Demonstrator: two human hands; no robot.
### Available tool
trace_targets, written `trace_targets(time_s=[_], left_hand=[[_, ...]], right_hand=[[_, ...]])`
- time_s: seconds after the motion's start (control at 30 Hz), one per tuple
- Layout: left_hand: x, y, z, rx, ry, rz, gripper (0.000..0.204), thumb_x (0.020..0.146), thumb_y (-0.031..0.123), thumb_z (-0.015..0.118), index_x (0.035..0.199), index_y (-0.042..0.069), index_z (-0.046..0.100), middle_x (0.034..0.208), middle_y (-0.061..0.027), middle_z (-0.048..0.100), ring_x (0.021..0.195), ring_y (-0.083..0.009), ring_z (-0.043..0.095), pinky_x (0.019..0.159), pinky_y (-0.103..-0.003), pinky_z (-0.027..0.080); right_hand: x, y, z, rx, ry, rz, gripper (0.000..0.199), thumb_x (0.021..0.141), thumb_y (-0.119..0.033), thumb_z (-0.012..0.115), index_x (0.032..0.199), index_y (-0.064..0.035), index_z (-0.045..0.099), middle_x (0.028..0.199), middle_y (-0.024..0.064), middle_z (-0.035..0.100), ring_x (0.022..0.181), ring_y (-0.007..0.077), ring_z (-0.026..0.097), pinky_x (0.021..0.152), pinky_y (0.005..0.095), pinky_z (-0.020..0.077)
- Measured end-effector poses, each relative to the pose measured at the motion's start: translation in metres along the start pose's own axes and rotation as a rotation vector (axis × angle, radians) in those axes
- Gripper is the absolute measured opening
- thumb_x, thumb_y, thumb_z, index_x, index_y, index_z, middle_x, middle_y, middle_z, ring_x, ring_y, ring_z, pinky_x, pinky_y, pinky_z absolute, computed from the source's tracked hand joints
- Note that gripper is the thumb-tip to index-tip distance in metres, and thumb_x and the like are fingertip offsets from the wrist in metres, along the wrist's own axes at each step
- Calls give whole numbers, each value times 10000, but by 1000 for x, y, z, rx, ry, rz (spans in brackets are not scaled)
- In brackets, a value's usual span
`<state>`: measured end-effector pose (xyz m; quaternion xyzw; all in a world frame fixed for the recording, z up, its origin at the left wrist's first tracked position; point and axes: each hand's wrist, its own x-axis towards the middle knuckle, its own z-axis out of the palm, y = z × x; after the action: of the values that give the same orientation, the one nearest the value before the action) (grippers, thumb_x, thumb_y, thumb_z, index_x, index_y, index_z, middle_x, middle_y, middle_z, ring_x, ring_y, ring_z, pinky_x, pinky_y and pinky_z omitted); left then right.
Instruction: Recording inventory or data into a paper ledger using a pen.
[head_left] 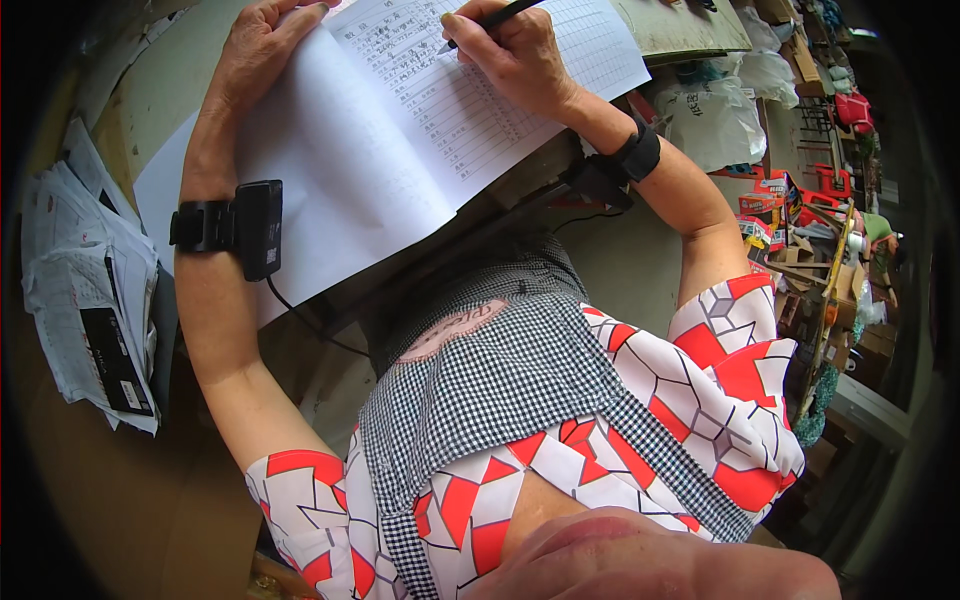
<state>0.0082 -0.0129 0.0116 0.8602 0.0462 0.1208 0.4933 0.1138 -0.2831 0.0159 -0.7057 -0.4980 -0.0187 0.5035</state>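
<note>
My right hand (515,55) is closed round a black pen (505,14), its tip on a ruled, printed form (480,130) that carries handwritten lines. At the upper left, my left hand (268,45) grips a white sheet of paper (345,130) at its far edge, thumb on top. That sheet curls up beside the form and its lower part spreads toward me. The fingertips of the left hand are partly cut off by the picture's top edge.
A pale table (165,85) lies under the papers. To the left stands a pile of papers (90,280). White plastic bags (710,120) hang at the right, with shelves of boxes (765,215) beyond. A black device (260,230) is strapped to my left forearm, its cable trailing down.
</note>
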Motion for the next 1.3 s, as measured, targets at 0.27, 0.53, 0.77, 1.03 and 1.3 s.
trace_targets(time_s=[0.27,0.53,0.77,1.03,1.3], left_hand=[[2,-1,2,15,10,-2,263,928,248,550,1115,134,697,779,-31,696,567,-46,619,563,-204,539],[1,-1,3,8,10,-10,262,931,247,550,1114,131,696,781,-31,697,570,-43,619,566,-198,539],[2,-4,1,-16,-12,3,260,934,239,547,1114,124,696,770,-24,691,554,-33,602,542,-192,523],[1,-1,2,-21,-8,-15,262,933,235,544,1115,123,695,762,-25,687,560,-33,604,547,-192,526],[0,1,2,-5,-6,-17,266,929,239,540,1116,131,695,757,-31,687,557,-37,610,550,-200,534]], right_hand=[[-1,3,-1,-2,0,-6,165,924,-92,577,789,-4,609,545,4,514,468,71,452,411,257,354],[-2,2,-1,64,-13,40,196,945,-111,560,786,-5,606,549,0,512,485,67,460,424,254,362],[-1,-2,-1,69,6,30,191,940,-106,566,792,1,621,550,9,524,483,73,470,424,255,364],[-1,0,-1,5,6,10,169,925,-101,582,793,-1,616,536,10,514,467,72,452,416,262,351],[-2,2,0,2,-5,29,174,927,-102,579,783,-9,609,530,2,500,463,68,437,410,262,340]])
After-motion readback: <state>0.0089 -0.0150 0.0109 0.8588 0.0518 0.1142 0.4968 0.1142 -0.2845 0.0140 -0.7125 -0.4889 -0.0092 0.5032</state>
